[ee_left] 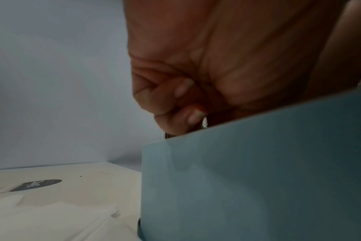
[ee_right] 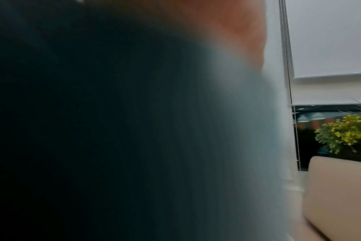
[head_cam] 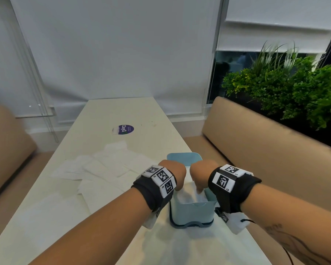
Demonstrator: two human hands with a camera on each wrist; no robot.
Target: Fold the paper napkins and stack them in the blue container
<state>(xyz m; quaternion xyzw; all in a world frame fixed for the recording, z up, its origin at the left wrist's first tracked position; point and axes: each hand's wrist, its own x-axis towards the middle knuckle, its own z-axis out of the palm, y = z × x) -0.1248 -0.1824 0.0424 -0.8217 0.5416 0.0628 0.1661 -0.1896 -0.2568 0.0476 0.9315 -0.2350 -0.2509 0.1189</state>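
One napkin (head_cam: pixel 187 196) pinched in blue container (head_cam: pixel 191 211) | loose napkins (head_cam: pixel 107 169) left | sticker (head_cam: pixel 125 129) beyond

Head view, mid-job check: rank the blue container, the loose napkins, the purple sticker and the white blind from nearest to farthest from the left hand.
1. blue container: at the left hand, which holds a folded napkin in it.
2. loose napkins: spread on the table, to its left.
3. purple sticker: farther up the table.
4. white blind: behind the table's far end.
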